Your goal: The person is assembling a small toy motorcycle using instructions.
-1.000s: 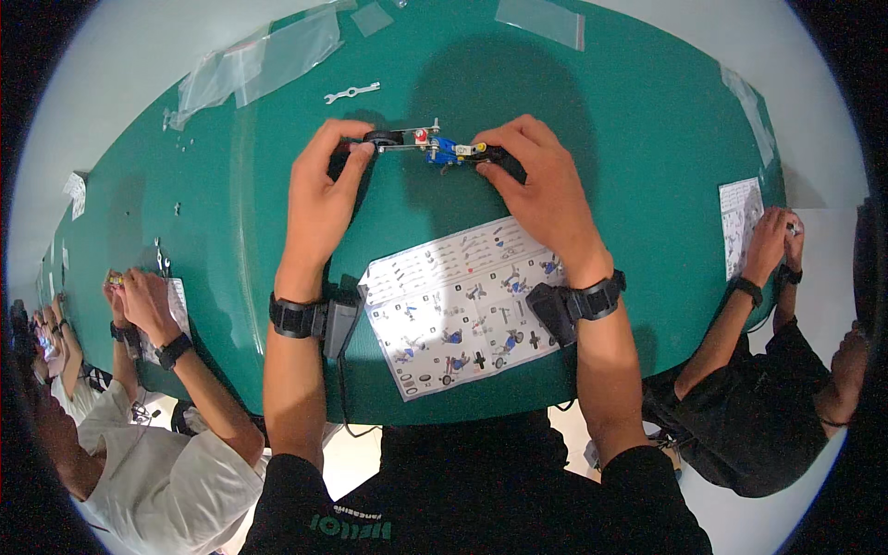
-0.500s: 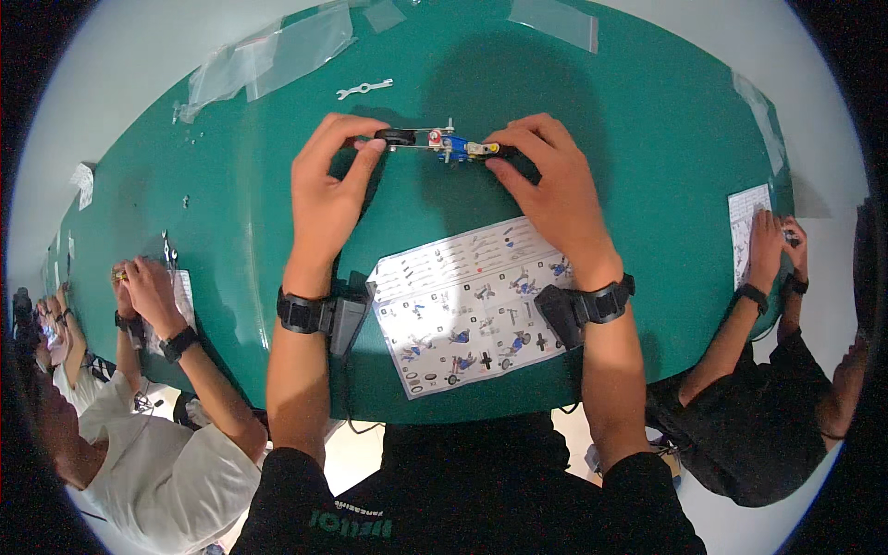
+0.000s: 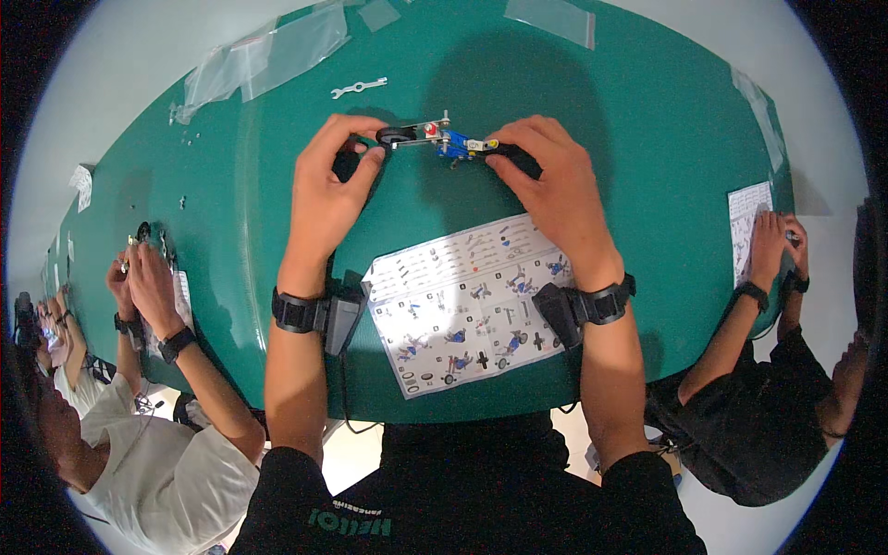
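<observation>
A green table [image 3: 277, 231] fills the head view, curving with the lens, and people sit along its near edge on both sides of the wearer. Over the middle of it the left hand [image 3: 326, 190] and the right hand [image 3: 553, 190] hold between them one small model [image 3: 442, 141], a metal strip with a blue block and a red piece. The left hand's fingers are closed narrowly on a black wheel [image 3: 396, 136] at the model's left end; the right hand pinches the dark right end, its fingers curled over it.

The model hangs just above the table, gripped only at its tips, so a slip of either pinch could probably let it twist or drop. Small loose bits [image 3: 190, 139] lie far to the left; any part shaken off could roll among them or off the edge.

By count: one instruction sheet [image 3: 462, 310] lies between the wearer's wrists, one small wrench [image 3: 359, 88] lies beyond the left hand, and at least three clear plastic bags [image 3: 268, 51] rest along the far rim. Each wrist bears one black band. A neighbour's hands [image 3: 139, 277] on the left work a small part; another neighbour's hands [image 3: 772, 242] on the right are beside a second sheet [image 3: 747, 208].
</observation>
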Motion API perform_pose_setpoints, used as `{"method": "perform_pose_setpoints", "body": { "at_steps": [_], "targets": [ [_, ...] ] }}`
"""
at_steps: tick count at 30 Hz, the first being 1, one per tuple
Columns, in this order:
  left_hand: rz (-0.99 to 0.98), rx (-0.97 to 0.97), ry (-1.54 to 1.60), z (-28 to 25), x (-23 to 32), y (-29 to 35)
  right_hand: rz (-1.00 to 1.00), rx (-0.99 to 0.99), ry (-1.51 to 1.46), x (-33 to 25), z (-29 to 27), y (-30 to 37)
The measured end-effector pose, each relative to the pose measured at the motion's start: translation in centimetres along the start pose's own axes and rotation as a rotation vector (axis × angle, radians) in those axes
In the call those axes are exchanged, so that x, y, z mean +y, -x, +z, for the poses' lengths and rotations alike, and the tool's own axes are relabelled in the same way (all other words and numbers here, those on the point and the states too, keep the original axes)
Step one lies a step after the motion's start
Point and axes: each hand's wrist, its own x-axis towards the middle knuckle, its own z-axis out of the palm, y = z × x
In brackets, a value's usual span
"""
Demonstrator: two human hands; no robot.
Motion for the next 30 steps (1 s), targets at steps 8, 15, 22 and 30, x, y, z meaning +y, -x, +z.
{"method": "perform_pose_setpoints", "body": {
  "at_steps": [8,15,22,30],
  "targets": [
    [0.026,0.01,-0.024,0.3,-1.2,0.0,0.0,-0.004,0.0,-0.2,-0.1,-0.1],
    [-0.03,0.189,0.138,0.2,-2.1,-0.5,0.103,-0.019,0.034,0.0,-1.1,0.0],
    [-0.027,0.125,0.091,0.3,-1.7,-0.5,0.047,-0.017,0.007,0.7,-1.6,0.2],
    [0.166,0.033,-0.132,0.8,0.8,-0.3,0.06,-0.068,-0.049,0.5,-1.3,0.1]
  ]
}}
